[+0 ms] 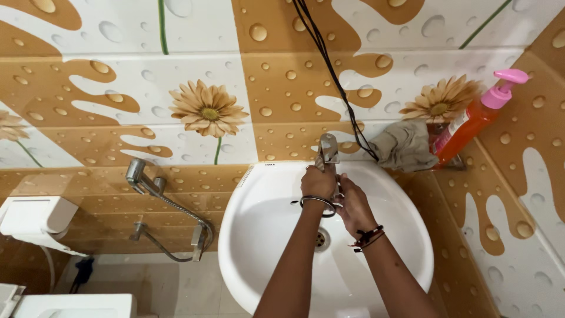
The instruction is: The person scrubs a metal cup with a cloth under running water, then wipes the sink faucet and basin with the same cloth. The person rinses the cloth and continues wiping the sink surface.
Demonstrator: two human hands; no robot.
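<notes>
So both hands are up at the tap [328, 148] over the white basin [259, 235]. Left hand [318, 181] is clenched around the tap's base, a metal bangle on that wrist. Right hand [352, 203] sits just beside it, fingers curled toward the tap, but I can't tell if its grip actually holds anything. A black cable [329, 70] hangs down the tiled wall right behind the tap. A grey rag [406, 144] and an orange pump bottle [471, 121] sit on the ledge to the right; a spray hose [170, 206] hangs on the wall to the left.
</notes>
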